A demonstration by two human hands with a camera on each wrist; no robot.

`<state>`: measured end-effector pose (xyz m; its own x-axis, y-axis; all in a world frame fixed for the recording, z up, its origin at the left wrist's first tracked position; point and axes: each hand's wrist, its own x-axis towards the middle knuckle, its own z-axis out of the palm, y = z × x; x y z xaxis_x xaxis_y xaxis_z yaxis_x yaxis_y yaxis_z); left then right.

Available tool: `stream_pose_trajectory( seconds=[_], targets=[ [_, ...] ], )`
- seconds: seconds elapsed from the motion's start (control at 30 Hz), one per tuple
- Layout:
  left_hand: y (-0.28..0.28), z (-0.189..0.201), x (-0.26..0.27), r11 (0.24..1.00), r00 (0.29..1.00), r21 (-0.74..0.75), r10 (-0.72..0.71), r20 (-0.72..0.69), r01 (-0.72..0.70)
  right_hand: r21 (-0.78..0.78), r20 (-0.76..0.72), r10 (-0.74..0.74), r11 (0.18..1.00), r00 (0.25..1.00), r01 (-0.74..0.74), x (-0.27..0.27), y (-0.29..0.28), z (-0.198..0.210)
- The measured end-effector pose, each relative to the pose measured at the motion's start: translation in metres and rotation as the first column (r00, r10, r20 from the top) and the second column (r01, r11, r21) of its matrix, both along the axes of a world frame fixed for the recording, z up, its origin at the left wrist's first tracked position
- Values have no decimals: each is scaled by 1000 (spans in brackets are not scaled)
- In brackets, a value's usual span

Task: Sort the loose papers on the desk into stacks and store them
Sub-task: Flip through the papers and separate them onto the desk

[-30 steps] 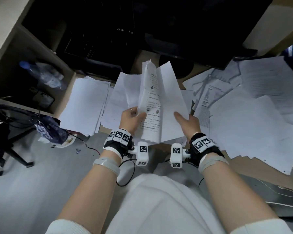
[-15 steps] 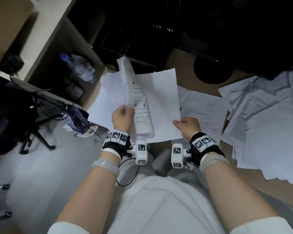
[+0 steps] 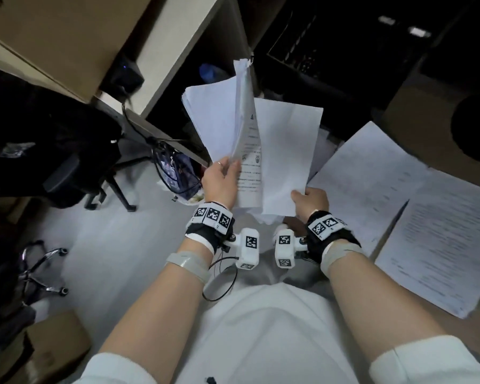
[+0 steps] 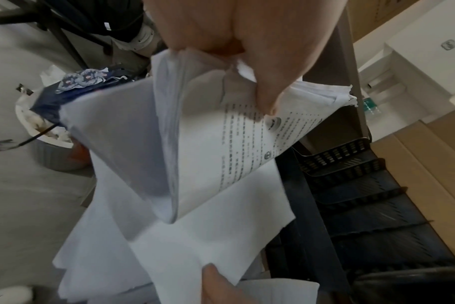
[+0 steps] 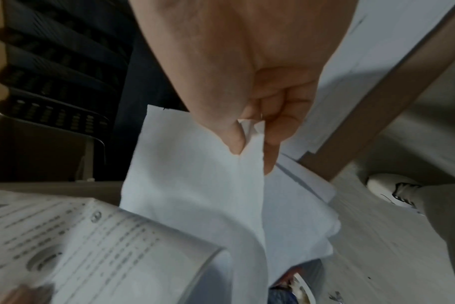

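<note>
Both hands hold one bundle of white papers up in the air, left of the desk. My left hand (image 3: 224, 176) grips the printed, bent-over part of the bundle (image 3: 227, 120) near its lower edge; in the left wrist view the thumb and fingers (image 4: 262, 90) pinch those sheets (image 4: 195, 148). My right hand (image 3: 305, 196) pinches the lower right corner of the blank sheets (image 3: 287, 151), thumb on top; the right wrist view shows that pinch (image 5: 249, 135) on the white sheet (image 5: 195, 185). More loose printed papers (image 3: 372, 184) lie on the desk at the right.
Black stacked paper trays (image 4: 351, 185) sit in the dark shelf behind the bundle. A waste bin with a bag (image 3: 175, 170) and a black office chair (image 3: 67, 167) stand on the floor at the left. Cardboard boxes (image 3: 53, 37) are above left. The desk edge (image 5: 377, 123) runs past my right hand.
The view has swung left and the held bundle has moved left, away from the desk papers. The left part of the bundle has folded up more steeply.
</note>
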<state>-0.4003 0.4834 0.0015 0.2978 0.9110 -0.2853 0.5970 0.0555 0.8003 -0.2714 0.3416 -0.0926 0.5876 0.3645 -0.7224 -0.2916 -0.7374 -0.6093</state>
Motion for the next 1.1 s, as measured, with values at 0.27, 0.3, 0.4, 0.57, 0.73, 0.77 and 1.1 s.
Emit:
stream_pose_trajectory(
  seconds=[0.27,0.3,0.4,0.57,0.73,0.77,1.1],
  targets=[
    [15,-8,-11,1000,998,-9,14,55,-14,-200,-72,-28,980,997,13,-19,22,-14],
    [17,-8,-11,1000,998,-8,15,61,-14,-198,-77,-27,980,997,11,-18,22,-15],
    [22,-9,-12,999,995,-44,10,99,-6,-166,-70,-18,986,997,7,-19,27,-16],
    [22,-8,-6,991,990,-129,-18,137,35,-112,-228,14,993,974,-40,-17,40,6],
    [10,-10,14,977,978,-197,-38,203,78,-56,82,-10,998,997,15,4,25,31],
    [4,-10,20,973,975,-215,-35,220,84,10,110,-44,999,993,43,10,19,38],
    [-64,10,88,908,926,-353,-86,368,225,501,-171,-19,860,985,103,60,-45,106]
  ],
)
